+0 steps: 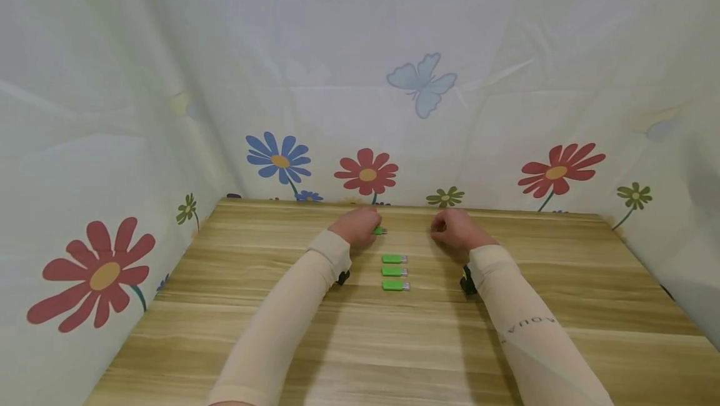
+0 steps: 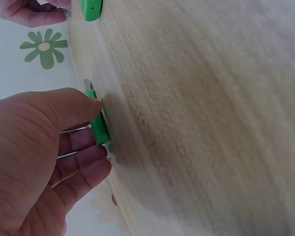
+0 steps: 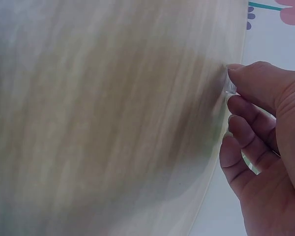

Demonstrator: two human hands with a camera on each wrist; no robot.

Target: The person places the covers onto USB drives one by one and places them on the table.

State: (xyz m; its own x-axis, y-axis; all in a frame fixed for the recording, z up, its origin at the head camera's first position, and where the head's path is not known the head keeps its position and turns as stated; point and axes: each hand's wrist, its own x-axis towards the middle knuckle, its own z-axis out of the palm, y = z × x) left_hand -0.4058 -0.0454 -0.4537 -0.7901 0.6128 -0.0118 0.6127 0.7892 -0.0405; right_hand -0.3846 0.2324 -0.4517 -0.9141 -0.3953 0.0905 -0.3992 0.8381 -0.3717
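Note:
My left hand (image 1: 355, 228) pinches a green USB stick (image 2: 99, 125) between thumb and fingers, low over the far part of the table. Its bare metal plug points to the right. Across from it, my right hand (image 1: 458, 229) has thumb and index finger together on a small clear plastic cap (image 3: 231, 87), mostly hidden by the fingertips. Three more green sticks lie nearer in a column: a far one (image 1: 390, 259), a middle one (image 1: 390, 272) and a near one (image 1: 392, 285). Their silvery ends all face right.
The wood-grain table (image 1: 360, 343) ends at a back edge just beyond both hands. Behind it hangs a pale curtain (image 1: 315, 100) printed with flowers and a butterfly, which also runs along both sides. Each wrist wears a dark strap-on device (image 1: 467, 281).

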